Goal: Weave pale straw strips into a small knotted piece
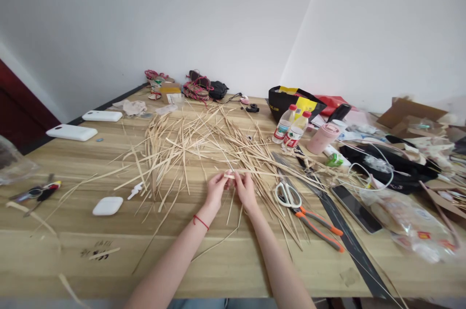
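Note:
My left hand [216, 187] and my right hand [245, 190] are close together above the wooden table, fingertips almost meeting. Both pinch a pale, flat, straw-like strip [229, 176] between thumb and fingers. A thin, shiny, light line [226, 157] runs up and away from the fingertips; whether it is a wire or another strip I cannot tell. Just beyond my hands lies a loose, tangled heap of the same pale strips [174, 153], some reaching under my wrists. White-handled scissors [288, 196] rest to the right of my right hand, against orange-and-grey handled pliers [320, 229].
To the right are a phone [357, 208], two water bottles [295, 130], a pink cup [323, 138], a black bag [393, 165] and plastic packaging. On the left lie a white earphone case [108, 206], two white devices [72, 132] and small tools [43, 192]. A wall stands behind.

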A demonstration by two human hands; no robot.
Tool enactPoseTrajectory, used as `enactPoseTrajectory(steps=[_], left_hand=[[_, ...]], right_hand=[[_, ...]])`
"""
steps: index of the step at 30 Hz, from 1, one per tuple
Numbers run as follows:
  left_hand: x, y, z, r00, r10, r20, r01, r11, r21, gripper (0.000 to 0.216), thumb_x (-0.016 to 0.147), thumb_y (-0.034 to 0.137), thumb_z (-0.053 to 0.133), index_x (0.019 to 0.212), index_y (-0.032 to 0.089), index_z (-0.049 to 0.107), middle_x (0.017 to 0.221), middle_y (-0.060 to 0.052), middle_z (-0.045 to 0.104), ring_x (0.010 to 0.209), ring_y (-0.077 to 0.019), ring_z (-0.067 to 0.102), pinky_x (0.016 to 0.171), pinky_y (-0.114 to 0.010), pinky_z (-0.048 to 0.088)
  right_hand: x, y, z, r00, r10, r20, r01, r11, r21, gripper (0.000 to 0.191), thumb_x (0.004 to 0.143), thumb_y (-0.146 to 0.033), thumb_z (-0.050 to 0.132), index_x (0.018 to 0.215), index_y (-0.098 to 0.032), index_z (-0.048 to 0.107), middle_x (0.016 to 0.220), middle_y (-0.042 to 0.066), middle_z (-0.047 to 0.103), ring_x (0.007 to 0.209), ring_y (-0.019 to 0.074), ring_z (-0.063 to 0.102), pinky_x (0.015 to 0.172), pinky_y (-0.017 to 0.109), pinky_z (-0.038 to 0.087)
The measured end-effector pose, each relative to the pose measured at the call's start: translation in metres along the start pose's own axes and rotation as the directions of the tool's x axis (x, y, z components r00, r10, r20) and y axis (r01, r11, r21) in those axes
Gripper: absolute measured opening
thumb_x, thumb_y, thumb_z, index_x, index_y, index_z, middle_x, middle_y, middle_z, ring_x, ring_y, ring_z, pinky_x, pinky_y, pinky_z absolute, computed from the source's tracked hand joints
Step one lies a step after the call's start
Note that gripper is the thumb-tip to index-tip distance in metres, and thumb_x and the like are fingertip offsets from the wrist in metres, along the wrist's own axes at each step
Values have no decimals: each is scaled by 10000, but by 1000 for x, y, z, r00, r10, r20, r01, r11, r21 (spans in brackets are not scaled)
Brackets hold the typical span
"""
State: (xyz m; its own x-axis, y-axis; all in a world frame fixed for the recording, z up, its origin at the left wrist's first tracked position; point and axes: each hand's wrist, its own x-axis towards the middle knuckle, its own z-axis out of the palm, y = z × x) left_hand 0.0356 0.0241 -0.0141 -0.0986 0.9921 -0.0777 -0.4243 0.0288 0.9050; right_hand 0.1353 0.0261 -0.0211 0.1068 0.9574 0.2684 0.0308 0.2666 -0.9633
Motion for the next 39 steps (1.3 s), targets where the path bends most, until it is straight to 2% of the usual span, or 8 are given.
enactPoseTrajectory(steps=[5,10,13,18,24,30,35,39], left_hand=[[4,0,-2,997,-79,5,79,993,-86,341,567,373,772,771,109,705,600,-12,586,514,-67,447,462,-190,300],[7,1,-4,979,-151,140,173,972,-160,278,590,326,770,748,111,691,616,-9,597,530,-61,469,495,-186,327],[8,3,-5,969,-183,167,211,963,-170,236,572,279,780,689,114,658,609,5,588,525,-59,476,499,-185,343],[10,8,-10,952,-224,207,259,953,-159,212,572,239,774,663,125,621,623,11,591,556,-80,527,553,-206,410],[15,17,-24,898,-275,345,310,949,-52,213,617,234,758,771,123,661,789,-46,654,702,-136,597,727,-294,479],[17,19,-27,882,-311,355,332,943,2,209,630,245,758,770,126,660,794,-65,660,676,-126,585,684,-273,475],[17,20,-20,931,-235,281,221,972,80,286,563,303,794,691,121,614,716,-26,640,649,-128,584,671,-278,480],[17,19,-16,940,-224,259,211,975,75,326,566,357,785,718,125,614,726,-28,643,672,-142,592,673,-287,489]], right_hand=[[-3,-2,0,997,-74,-28,73,997,-28,211,858,-410,478,929,-211,465,642,-30,510,545,139,500,558,272,428],[-3,-6,-4,995,-94,11,94,995,-11,186,858,-389,490,930,-222,452,663,-21,554,589,154,561,582,285,457],[-3,-7,-5,996,-65,54,64,998,22,210,822,-402,544,898,-218,476,707,-3,592,628,163,593,601,297,478],[-2,-11,-8,987,-27,160,21,999,36,216,771,-405,608,838,-209,548,787,23,631,687,167,604,652,310,488],[-1,-14,-12,972,-51,228,47,999,20,226,756,-403,619,866,-207,593,859,54,643,808,205,606,728,341,486],[-3,-19,-11,958,35,285,-74,989,126,267,742,-407,639,905,-218,543,772,20,637,671,163,589,613,280,468],[-4,-23,-11,970,66,232,-111,977,183,279,744,-413,634,912,-222,519,760,7,636,626,140,578,554,245,444],[-2,-20,-10,980,65,189,-91,986,137,280,734,-428,633,884,-211,541,772,18,637,645,150,584,578,259,459]])
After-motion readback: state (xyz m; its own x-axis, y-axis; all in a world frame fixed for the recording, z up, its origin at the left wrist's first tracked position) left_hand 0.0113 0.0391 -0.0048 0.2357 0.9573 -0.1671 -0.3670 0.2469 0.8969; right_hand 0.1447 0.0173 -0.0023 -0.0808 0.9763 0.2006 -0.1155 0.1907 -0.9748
